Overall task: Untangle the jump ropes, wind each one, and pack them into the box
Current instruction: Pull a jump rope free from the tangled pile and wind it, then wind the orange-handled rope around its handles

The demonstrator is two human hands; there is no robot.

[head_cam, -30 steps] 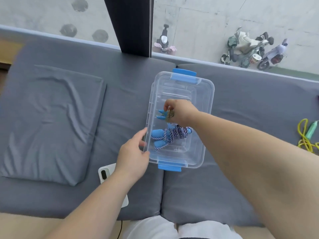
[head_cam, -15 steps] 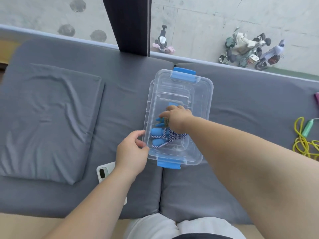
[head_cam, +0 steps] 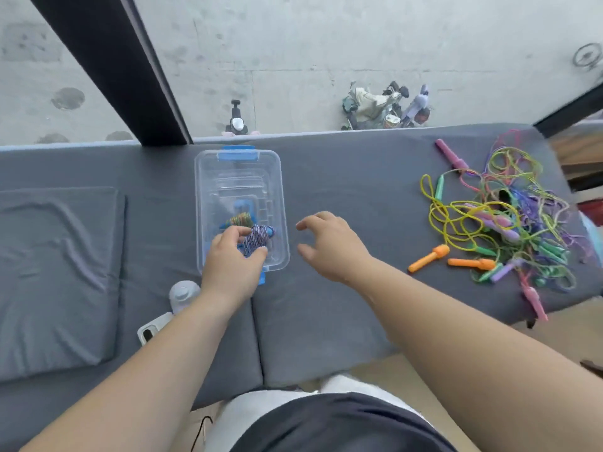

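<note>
Two jobs: left hand grips the blue-white bundle, seating it in the box (right hand empty, loose-fingered, probably headed for the tangle at three o'clock).

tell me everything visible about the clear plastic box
The clear plastic box is rectangular, lidless, with rounded corners, a ribbed floor and blue latches at both short ends. It sits upright on the grey cushion, holding a multicoloured wound rope and a blue-and-white rope that the left hand, reaching over its near end, grips.
</note>
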